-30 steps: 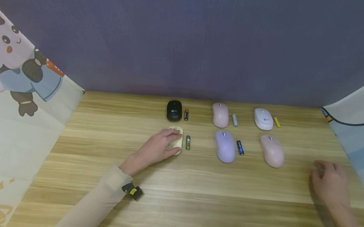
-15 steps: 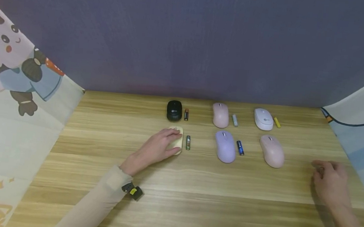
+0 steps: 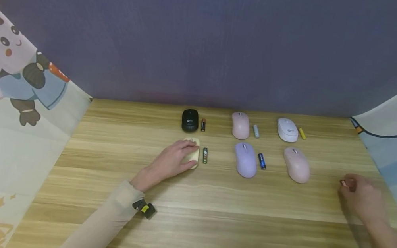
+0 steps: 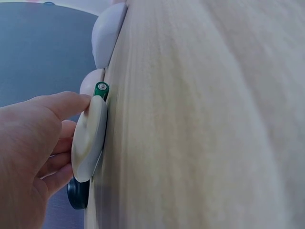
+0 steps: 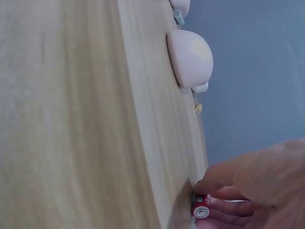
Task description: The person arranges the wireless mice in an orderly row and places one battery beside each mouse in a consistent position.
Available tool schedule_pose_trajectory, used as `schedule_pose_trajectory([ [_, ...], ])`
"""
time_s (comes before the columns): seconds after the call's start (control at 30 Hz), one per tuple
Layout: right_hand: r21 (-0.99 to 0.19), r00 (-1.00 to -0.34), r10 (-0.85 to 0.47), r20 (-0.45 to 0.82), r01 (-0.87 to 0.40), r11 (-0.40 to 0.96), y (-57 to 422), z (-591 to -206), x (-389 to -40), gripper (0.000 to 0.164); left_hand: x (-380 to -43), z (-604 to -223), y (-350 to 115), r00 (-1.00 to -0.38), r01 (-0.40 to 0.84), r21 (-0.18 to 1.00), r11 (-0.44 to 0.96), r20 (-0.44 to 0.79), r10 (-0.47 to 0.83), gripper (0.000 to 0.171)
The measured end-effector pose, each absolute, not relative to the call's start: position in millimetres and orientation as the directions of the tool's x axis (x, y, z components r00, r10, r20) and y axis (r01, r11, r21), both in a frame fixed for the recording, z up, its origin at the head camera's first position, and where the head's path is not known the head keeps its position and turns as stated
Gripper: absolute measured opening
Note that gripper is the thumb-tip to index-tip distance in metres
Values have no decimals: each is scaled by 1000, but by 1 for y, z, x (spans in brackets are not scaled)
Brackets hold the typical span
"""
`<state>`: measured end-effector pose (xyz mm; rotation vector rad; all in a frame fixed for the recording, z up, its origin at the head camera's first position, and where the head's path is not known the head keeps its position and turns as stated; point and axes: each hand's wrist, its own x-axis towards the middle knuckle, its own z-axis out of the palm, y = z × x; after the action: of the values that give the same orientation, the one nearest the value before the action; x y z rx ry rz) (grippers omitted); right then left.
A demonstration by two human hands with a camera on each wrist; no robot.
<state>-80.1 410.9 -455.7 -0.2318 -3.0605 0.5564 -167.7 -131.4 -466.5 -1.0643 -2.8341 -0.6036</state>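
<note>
A pale yellow computer mouse (image 3: 193,154) lies on the table, also seen edge-on as the mouse (image 4: 89,138) in the left wrist view. My left hand (image 3: 171,159) holds it from its left, thumb at the near end and fingers at the far part. Just right of it lies a green battery (image 3: 205,155). Towards the table's right side, my right hand (image 3: 365,198) pinches a small red battery (image 5: 202,209) between thumb and fingers, low over the wood. The hand hides part of that battery. Left of this hand sits a pink mouse (image 3: 296,165).
A black mouse (image 3: 190,120), another pink mouse (image 3: 240,126) and a white mouse (image 3: 287,130) form the back row, each with a battery beside it. A purple mouse (image 3: 246,160) has a blue battery (image 3: 262,161) at its right. A dark wall (image 3: 224,46) stands behind.
My right hand has shifted slightly to the right, and the red battery now shows at its fingertips in the head view. The left hand stays on the yellow mouse.
</note>
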Motion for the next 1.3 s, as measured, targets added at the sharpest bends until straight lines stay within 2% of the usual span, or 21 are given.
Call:
schedule_pose_trajectory([
  [0.13,-357,-990,138,-11,133,924,411,-456,-84,39,-168,-465,-131,-763,640,345,686,180,621,54],
  [0.47,-378,-995,76,67,45,925,391,-456,-106,35,-167,-462,-132,-772,628,352,695,162,615,55],
  [0.7,-418,-999,44,15,33,908,375,-458,-124,35,-167,-463,-131,-769,631,351,692,165,618,54],
  [1.0,-417,-999,15,39,-2,909,367,-462,-134,30,-167,-462,-131,-762,640,352,683,178,622,54],
  [1.3,-402,-999,36,-25,43,915,361,-460,-137,33,-168,-463,-131,-764,636,350,688,161,624,54],
])
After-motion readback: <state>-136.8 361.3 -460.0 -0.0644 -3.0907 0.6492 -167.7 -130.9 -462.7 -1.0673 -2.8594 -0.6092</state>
